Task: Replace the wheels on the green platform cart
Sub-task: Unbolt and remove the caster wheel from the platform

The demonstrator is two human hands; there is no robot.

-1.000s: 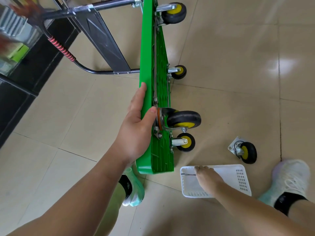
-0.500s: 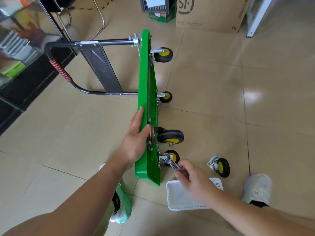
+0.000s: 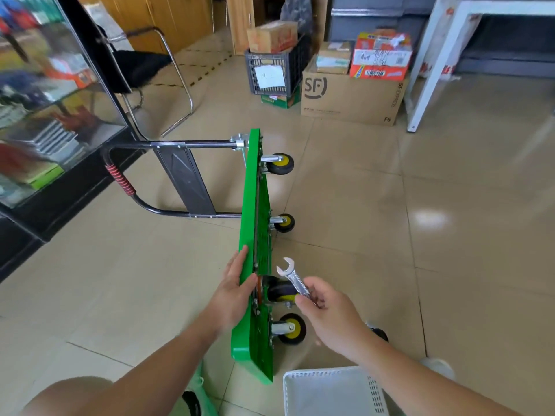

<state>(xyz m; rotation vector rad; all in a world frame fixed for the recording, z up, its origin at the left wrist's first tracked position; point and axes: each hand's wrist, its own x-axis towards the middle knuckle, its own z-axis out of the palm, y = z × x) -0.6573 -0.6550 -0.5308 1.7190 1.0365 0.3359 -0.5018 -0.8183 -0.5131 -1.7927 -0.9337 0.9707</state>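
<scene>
1. We see the green platform cart [image 3: 247, 205] standing on its long edge on the floor [image 3: 390, 235]. Its wheels face the right of our fingers and its black handle [image 3: 180, 144] reaches out to the left.
2. Our left hand [image 3: 235, 291] clasps the deck's upper edge near its close end. The fingers [image 3: 240, 262] lie straight and pressed together along the top face, and the thumb hooks over the edge on the wheel side.
3. Our right hand [image 3: 330, 313] pinches the shaft of a silver wrench [image 3: 291, 273] between the thumb and curled fingers [image 3: 301, 302]. Its open-ended head points up and away from the fingertips, in the air just beside the cart's underside.
4. The large near wheel [image 3: 279, 291] sits between our two hands, partly behind the wrench.
5. A lower wheel [image 3: 292, 328] is just below the right fingers. The middle wheel [image 3: 285, 223] and the far wheel [image 3: 280, 164] lie well beyond them.
6. A white basket [image 3: 372, 391] rests on the floor under the right forearm.
</scene>
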